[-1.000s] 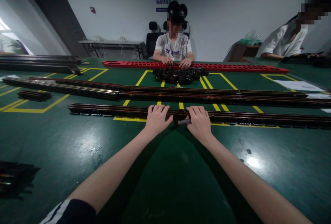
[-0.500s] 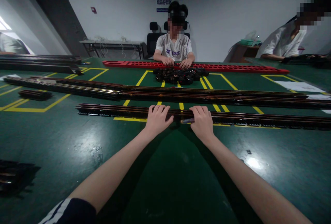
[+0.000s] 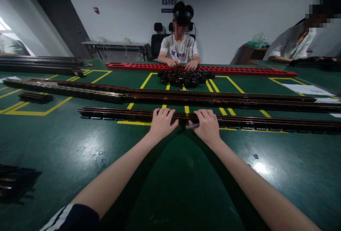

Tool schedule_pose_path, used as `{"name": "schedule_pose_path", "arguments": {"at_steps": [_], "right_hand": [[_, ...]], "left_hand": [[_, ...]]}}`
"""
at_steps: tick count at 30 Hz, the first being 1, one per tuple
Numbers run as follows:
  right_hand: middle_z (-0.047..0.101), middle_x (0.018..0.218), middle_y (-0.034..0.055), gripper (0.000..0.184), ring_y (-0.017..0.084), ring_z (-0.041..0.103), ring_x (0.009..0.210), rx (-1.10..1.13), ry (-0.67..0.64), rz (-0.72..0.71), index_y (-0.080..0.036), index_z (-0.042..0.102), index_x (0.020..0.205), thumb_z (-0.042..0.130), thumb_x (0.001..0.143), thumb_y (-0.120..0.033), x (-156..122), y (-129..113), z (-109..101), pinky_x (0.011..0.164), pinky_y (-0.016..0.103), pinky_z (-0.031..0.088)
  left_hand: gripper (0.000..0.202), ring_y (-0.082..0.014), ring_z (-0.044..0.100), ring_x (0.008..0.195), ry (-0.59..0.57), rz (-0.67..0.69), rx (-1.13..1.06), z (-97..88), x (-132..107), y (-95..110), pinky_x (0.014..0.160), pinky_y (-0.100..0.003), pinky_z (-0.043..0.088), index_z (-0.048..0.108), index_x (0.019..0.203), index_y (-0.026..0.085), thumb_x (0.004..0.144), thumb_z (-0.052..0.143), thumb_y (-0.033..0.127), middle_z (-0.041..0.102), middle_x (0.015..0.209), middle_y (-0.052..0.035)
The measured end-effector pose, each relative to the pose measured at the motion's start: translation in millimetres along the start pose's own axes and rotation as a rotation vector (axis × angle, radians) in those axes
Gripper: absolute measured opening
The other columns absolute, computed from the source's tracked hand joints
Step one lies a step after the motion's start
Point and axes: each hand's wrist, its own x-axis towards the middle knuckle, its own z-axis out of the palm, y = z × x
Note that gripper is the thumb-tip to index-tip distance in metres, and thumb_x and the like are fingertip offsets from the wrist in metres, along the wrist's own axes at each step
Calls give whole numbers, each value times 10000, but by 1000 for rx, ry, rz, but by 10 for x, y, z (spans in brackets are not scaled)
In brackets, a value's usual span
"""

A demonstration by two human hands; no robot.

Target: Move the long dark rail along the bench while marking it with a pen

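Observation:
A long, dark, ribbed rail (image 3: 255, 121) lies crosswise on the green table in front of me. My left hand (image 3: 163, 123) is closed over it, fingers on the far side and thumb on the near edge. Just to its right, my right hand (image 3: 207, 124) also curls over the rail. In that hand is a short pen-like tool (image 3: 192, 126), whose rounded end sticks out to the left beneath the thumb. Its other parts are mostly covered by the palm and fingers.
Beyond lie more dark rails (image 3: 213, 98) and a heap of black parts (image 3: 186, 78). Behind the heap, a co-worker (image 3: 179, 48) handles a long red frame (image 3: 239, 70). Another person (image 3: 289, 46) sits at right. Dark strips (image 3: 16, 181) lie near left. Yellow tape (image 3: 32, 113) marks the table.
My right thumb has stretched left over the pen-like tool, and that hand has shifted slightly. My left hand and the rail stay where they were.

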Motion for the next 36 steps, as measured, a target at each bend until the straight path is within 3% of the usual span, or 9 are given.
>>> {"name": "schedule_pose_path", "arguments": {"at_steps": [13,18,22,30,36], "right_hand": [[637,1036,147,263,284,478,973,6,-10,49,-103,640,1004,530,774,-169,12,-74,-14,786,393,398],[643,1032,116,379,276,479,960,19,-24,57,-130,634,1013,510,670,-26,12,-55,-13,774,382,382],[650,1033,117,393,272,490,955,22,-24,54,-126,632,1015,469,686,10,14,-39,-21,766,377,386],[642,1008,145,319,278,490,979,90,26,-1,-92,639,1014,517,720,-100,3,6,-29,822,394,421],[641,1017,136,276,280,499,983,97,3,-29,-133,651,1025,528,800,-236,8,-12,-32,819,410,420]], "left_hand": [[398,-270,553,1087,11,7,-22,2,-5,-1,1010,-484,350,579,1191,162,891,417,368,636,1165,-116],[410,-282,547,1091,23,22,-4,11,-7,-11,1007,-490,346,578,1190,156,887,426,386,637,1156,-122],[413,-274,551,1088,10,14,-3,10,-6,-11,1007,-484,350,573,1195,154,894,414,388,636,1160,-117],[413,-269,547,1101,6,14,-8,17,-6,-17,1017,-477,343,568,1200,161,896,412,392,633,1167,-110],[403,-270,546,1097,15,19,-12,28,-10,-21,1009,-477,346,570,1199,170,892,422,385,635,1166,-110]]}}
